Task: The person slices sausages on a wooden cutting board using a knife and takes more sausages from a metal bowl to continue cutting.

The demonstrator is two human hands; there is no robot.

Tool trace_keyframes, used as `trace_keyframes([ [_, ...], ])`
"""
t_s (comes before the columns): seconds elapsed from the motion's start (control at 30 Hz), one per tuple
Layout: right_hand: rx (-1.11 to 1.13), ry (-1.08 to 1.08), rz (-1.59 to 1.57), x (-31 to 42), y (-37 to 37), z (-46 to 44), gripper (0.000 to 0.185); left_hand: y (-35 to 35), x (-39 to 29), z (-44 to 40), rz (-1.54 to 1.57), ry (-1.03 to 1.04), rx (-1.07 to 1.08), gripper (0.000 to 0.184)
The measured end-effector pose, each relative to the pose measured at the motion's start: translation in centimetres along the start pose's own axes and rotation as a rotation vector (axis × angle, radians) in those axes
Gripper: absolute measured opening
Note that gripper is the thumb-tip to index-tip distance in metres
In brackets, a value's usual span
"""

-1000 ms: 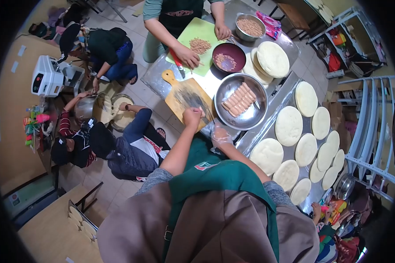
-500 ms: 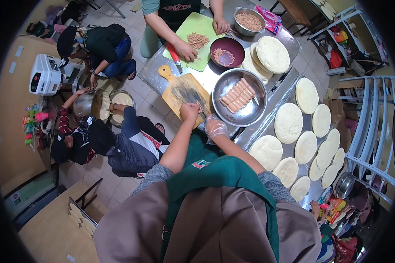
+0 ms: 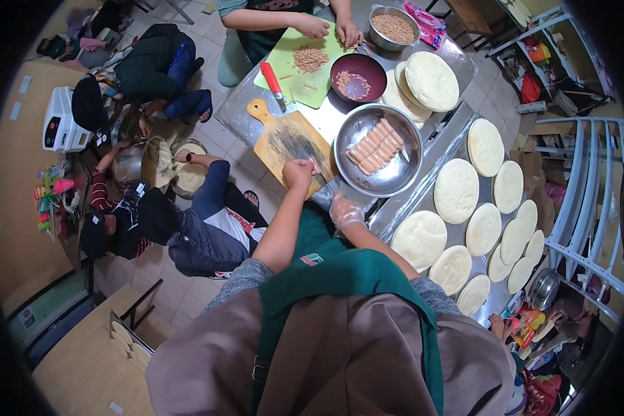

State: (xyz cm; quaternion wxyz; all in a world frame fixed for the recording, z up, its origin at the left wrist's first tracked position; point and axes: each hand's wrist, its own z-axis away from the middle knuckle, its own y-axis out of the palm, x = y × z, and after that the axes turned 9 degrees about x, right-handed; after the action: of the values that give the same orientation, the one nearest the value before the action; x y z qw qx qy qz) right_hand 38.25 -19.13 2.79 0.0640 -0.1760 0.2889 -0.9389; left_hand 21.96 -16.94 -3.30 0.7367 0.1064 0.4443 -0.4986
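My left hand [image 3: 299,174] is closed at the lower edge of the wooden cutting board [image 3: 284,135], with a small pinkish piece of sausage [image 3: 315,166] showing at its fingertips. In a clear plastic glove, my right hand [image 3: 347,211] grips a knife [image 3: 323,176], whose narrow blade points toward the board beside my left fingers. Its handle is mostly hidden by the glove. Just right of the board, a steel bowl [image 3: 345,132] holds several pink sausages [image 3: 376,147] in rows.
Across the table, a person's hands are over a green board [image 3: 319,38] with chopped pieces and a red-handled knife [image 3: 273,84]. Near it are a maroon bowl [image 3: 377,68] and a pot of chopped pieces [image 3: 394,29]. Round dough bases [image 3: 456,191] cover the tray at right. Several people crouch at left.
My right hand has drawn slightly right and down from my left hand. The person opposite has lifted one hand off the chopped pieces, up toward the other hand.
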Motion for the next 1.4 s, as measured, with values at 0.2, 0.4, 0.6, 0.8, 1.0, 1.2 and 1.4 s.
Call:
trace_keyframes([
  [0.2, -0.021, -0.072, 0.059, 0.5, -1.8, 0.2, 0.03, -0.3, -1.1, 0.6, -0.018, -0.004, 0.018, 0.008],
  [0.4, -0.054, -0.074, 0.074, 3.2, -2.8, -2.9, 0.026, -0.3, 0.1, 0.0, 0.054, 0.024, 0.035, 0.008],
  [0.6, -0.029, -0.056, -0.007, 2.8, -1.4, -3.5, 0.028, 0.0, 0.8, -0.3, 0.045, 0.015, 0.015, 0.003],
  [0.8, -0.011, -0.035, 0.075, -0.7, 0.3, 0.0, 0.031, 0.2, 1.2, -0.7, 0.113, 0.007, 0.024, 0.001],
  [1.0, -0.074, -0.126, 0.056, 1.2, -2.6, -0.8, 0.025, 0.1, 2.1, -0.9, 0.109, 0.065, 0.023, 0.007],
  [1.2, -0.122, -0.164, 0.203, 2.3, -1.8, -4.4, 0.021, -0.2, 0.2, 0.7, 0.074, 0.077, 0.003, 0.007],
  [1.4, 0.006, -0.075, -0.05, 0.5, -0.5, -1.9, 0.03, 0.0, 0.9, -0.3, -0.031, 0.034, -0.017, 0.007],
])
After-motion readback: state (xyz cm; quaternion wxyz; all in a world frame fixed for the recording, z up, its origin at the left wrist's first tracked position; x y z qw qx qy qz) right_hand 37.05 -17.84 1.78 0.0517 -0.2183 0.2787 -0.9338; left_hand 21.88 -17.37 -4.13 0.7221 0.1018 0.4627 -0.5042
